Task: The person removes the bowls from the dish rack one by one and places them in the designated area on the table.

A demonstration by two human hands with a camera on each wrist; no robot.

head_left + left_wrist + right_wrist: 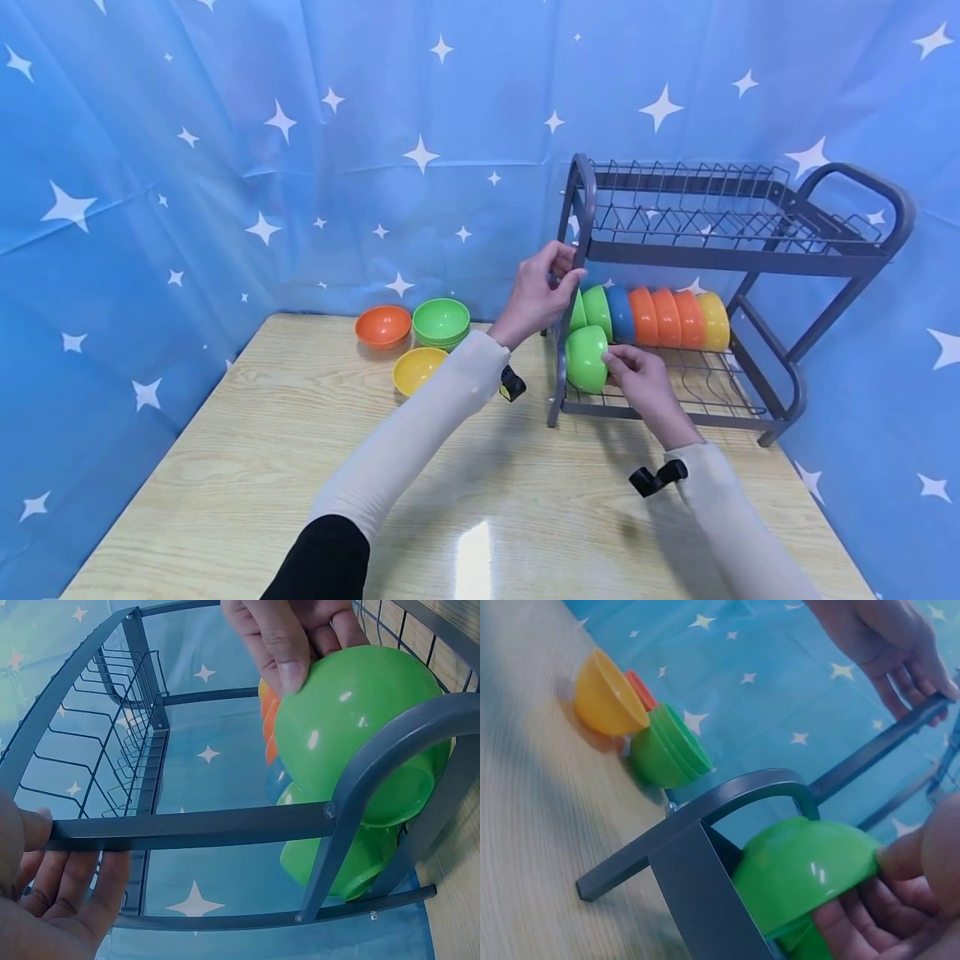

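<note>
My right hand (647,390) pinches the rim of a green bowl (587,360), which stands on its side at the left front of the lower tier of a dark dish rack (720,265). The left hand (538,292) grips the rack's left upright post, thumb and fingers around it in the left wrist view. Behind the held bowl, a row of bowls stands on edge on the same tier: green bowls (597,308), a blue bowl (620,314), several orange bowls (666,317) and a yellow bowl (714,322) at the right end.
Left of the rack, on the wooden table (247,442), sit an orange bowl (383,327), a stack of green bowls (442,321) and a yellow bowl (417,370), partly behind the left sleeve. A blue starry curtain (360,108) hangs behind. Wire slots line the rack's upper tier (690,187).
</note>
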